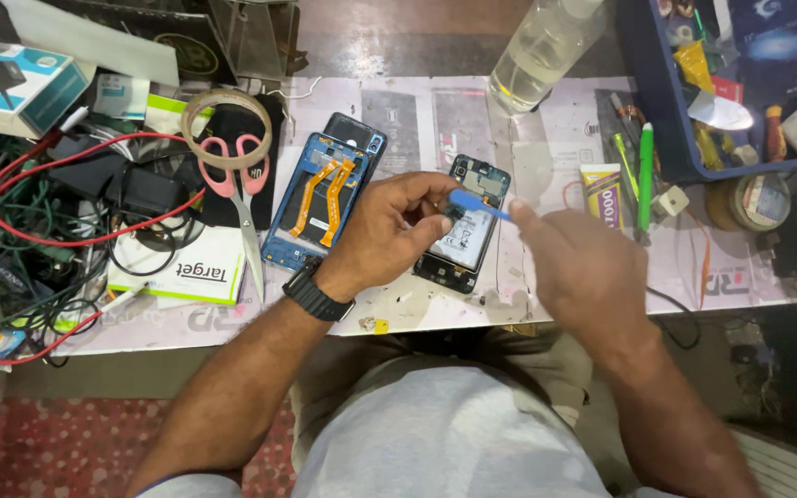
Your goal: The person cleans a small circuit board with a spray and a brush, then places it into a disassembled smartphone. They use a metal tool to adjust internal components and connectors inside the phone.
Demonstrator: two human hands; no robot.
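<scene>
My left hand [387, 231], with a black watch on its wrist, pinches the wide end of a small blue pry tool [478, 204] between thumb and fingers. Just under the tool lies an opened black phone [466, 242] with its battery and board showing. My right hand [581, 267] is blurred, back up, to the right of the phone. Its outstretched forefinger reaches the tool's thin end, and nothing shows in its grip. A blue phone frame with orange flex cables [314, 205] lies left of my left hand.
Pink-handled scissors [235, 180] and a tape ring [226, 127] lie left of the frame, beside tangled red and black cables [48, 207]. A clear plastic bottle [544, 48] stands at the back. A glue tube [606, 195], a green pen [645, 175] and a blue parts tray [671, 111] are on the right.
</scene>
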